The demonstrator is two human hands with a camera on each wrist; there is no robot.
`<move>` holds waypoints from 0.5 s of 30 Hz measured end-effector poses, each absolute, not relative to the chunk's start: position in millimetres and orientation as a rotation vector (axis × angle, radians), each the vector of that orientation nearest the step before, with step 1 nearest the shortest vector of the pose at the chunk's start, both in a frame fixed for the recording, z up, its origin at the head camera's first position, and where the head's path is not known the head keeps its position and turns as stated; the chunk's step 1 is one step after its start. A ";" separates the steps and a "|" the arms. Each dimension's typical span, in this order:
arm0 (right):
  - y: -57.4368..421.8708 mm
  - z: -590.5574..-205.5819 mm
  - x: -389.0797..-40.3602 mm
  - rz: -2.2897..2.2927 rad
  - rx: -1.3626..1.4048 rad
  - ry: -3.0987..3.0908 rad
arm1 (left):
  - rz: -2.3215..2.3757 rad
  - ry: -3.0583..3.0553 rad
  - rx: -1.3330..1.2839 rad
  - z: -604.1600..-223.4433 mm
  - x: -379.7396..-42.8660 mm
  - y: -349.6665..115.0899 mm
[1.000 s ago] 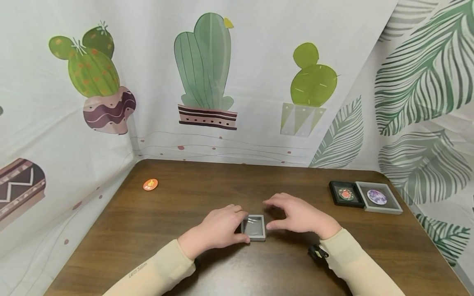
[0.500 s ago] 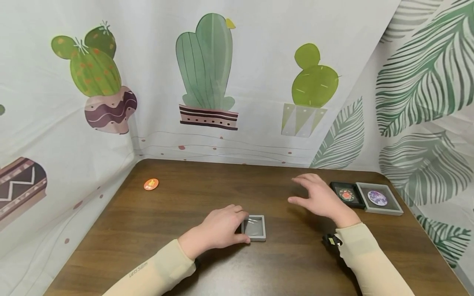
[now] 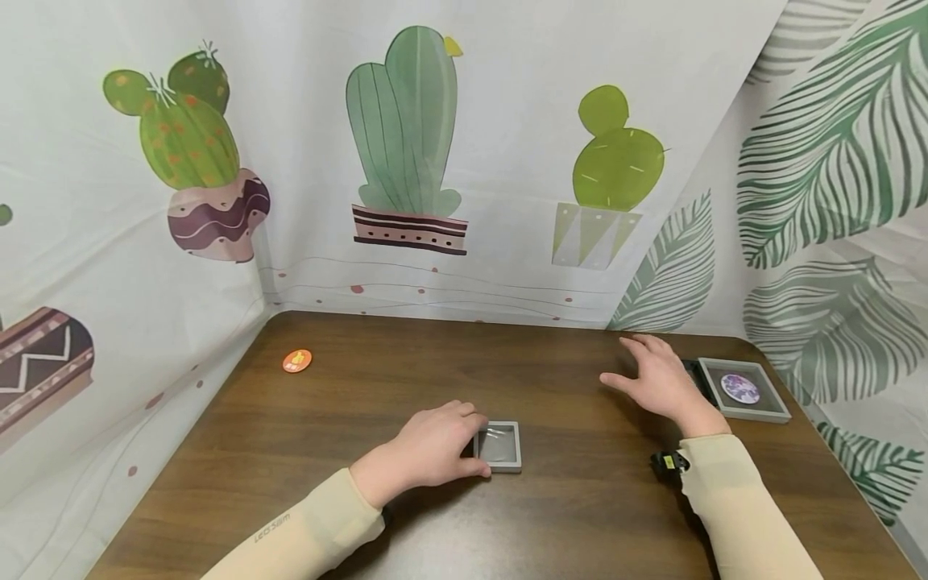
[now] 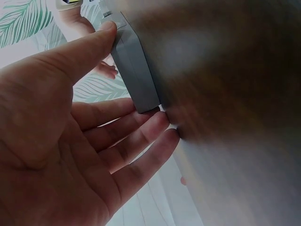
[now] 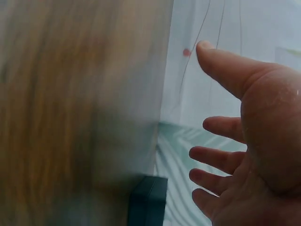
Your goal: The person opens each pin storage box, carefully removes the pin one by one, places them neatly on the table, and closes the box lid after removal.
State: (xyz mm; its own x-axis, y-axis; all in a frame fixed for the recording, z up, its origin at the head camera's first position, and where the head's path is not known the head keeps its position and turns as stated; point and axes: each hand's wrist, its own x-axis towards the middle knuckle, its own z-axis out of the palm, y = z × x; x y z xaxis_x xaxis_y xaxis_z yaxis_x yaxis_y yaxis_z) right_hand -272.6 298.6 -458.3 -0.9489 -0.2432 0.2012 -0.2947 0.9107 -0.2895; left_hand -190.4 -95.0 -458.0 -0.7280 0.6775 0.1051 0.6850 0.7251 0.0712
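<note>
A small grey square frame (image 3: 500,447) with a clear film centre lies on the brown table. My left hand (image 3: 438,445) holds it by its left side; in the left wrist view the thumb is at one edge of the grey frame (image 4: 136,66) and the fingertips (image 4: 162,117) are at the other end. My right hand (image 3: 663,385) is above the table at the right with its fingers spread and nothing in it. It covers most of a black frame (image 3: 689,370), whose dark edge (image 5: 148,200) shows in the right wrist view.
Beside the black frame, a larger grey frame (image 3: 779,407) holds a round purple-and-white disc (image 3: 740,388). An orange round disc (image 3: 297,360) lies at the table's far left. Printed cloth (image 3: 507,161) hangs behind the brown table (image 3: 406,354).
My right hand has moved away from the small grey frame, rightward and back, and now overlaps the black frame. The left hand has stayed in place on the small frame.
</note>
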 end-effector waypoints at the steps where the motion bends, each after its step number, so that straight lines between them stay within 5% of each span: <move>1: 301.5 -459.1 -272.8 0.472 0.401 -2.920 | -0.162 -2.851 -1.128 -458.0 -190.4 -95.0; 15: 329.8 -464.0 -274.6 0.491 0.262 -2.954 | -0.161 -2.843 -1.130 -457.4 -189.9 -94.9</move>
State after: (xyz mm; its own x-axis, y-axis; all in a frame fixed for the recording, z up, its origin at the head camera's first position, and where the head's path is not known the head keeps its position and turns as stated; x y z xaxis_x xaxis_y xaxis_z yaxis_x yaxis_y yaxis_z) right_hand -274.6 329.8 -464.0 -0.9758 -0.1482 0.1608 -0.1923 0.9318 -0.3077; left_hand -189.9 -94.9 -457.4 -0.7252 0.6796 0.1107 0.6877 0.7227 0.0686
